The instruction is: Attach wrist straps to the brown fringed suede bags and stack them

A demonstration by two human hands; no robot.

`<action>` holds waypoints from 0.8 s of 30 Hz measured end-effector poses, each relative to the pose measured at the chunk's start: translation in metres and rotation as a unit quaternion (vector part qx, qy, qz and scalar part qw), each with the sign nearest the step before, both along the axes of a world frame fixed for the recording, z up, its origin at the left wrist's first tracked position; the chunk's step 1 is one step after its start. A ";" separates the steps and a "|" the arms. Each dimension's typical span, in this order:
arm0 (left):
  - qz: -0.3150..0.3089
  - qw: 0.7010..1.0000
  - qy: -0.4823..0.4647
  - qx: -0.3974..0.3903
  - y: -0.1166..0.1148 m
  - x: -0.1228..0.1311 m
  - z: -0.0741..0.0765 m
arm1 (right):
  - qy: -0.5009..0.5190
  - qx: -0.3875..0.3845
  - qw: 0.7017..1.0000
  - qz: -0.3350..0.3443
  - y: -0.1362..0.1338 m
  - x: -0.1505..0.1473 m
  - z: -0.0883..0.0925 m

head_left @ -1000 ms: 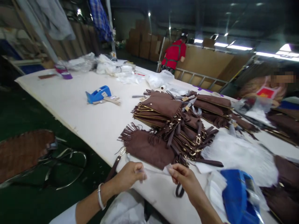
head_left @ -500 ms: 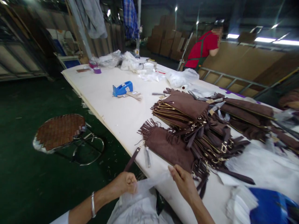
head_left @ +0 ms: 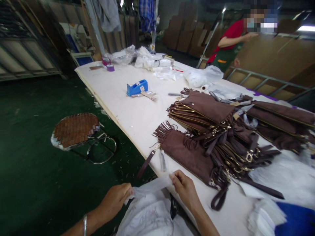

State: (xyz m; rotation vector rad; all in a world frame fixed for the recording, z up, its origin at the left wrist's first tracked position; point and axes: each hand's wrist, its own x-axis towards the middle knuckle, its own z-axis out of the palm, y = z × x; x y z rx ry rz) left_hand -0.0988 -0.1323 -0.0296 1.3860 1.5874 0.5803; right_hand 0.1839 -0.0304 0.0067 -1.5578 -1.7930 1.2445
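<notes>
A thin, whitish translucent plastic bag (head_left: 152, 186) is stretched between my two hands at the table's front edge. My left hand (head_left: 119, 194), below a silver bangle, pinches its left end. Its right end is gripped by the thumb and fingers of my right hand (head_left: 181, 184). Just beyond lies a brown fringed bag (head_left: 188, 154), flat on the table, with a strap (head_left: 149, 161) hanging over the edge. Behind and right of it, several more brown bags (head_left: 209, 106) with gold zippers are piled up.
On the white table (head_left: 110, 95) stand a blue tape dispenser (head_left: 137, 88), purple tape (head_left: 110, 68) and crumpled plastic (head_left: 204, 76). A stool (head_left: 76, 129) is on the green floor at left. Across the table, a person in red (head_left: 231, 41) stands near large cardboard (head_left: 278, 62).
My view has shifted, so the table scene sits further right. My hands have drawn the plastic bag's edge into a taut band. The person across has turned and raised an arm.
</notes>
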 end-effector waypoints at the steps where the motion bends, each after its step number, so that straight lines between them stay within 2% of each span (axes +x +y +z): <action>1: 0.018 0.998 -0.050 -0.025 -0.006 -0.006 -0.005 | -0.027 0.020 0.999 0.013 0.000 -0.007 0.000; 3: 0.062 0.979 -0.168 -0.103 -0.018 -0.016 -0.019 | -0.081 0.057 0.995 0.030 0.000 -0.019 0.000; 5: 0.090 0.944 -0.256 -0.188 -0.031 -0.024 -0.034 | -0.111 0.075 0.990 0.037 0.000 -0.029 0.000; 7: 0.097 0.926 -0.279 -0.234 -0.041 -0.030 -0.045 | -0.101 0.068 0.992 0.042 0.001 -0.035 -0.001; 9: 0.102 0.933 -0.259 -0.228 -0.047 -0.033 -0.049 | -0.058 0.028 0.997 0.051 0.000 -0.039 -0.001; 13: 0.090 0.971 -0.154 -0.162 -0.055 -0.040 -0.042 | 0.018 -0.034 0.998 0.056 -0.003 -0.042 -0.008; 16: 0.014 0.992 -0.043 -0.115 -0.065 -0.047 -0.037 | 0.000 -0.020 0.997 0.069 -0.008 -0.050 -0.014; 19: -0.054 0.990 0.010 -0.130 -0.073 -0.055 -0.037 | -0.054 0.028 0.991 0.123 -0.016 -0.067 -0.018; 21: -0.064 0.986 -0.033 -0.151 -0.069 -0.056 -0.037 | -0.089 0.070 0.981 0.154 -0.023 -0.081 -0.021; 24: -0.014 0.962 -0.228 -0.148 -0.044 -0.048 -0.032 | -0.104 0.090 0.974 0.179 -0.030 -0.098 -0.025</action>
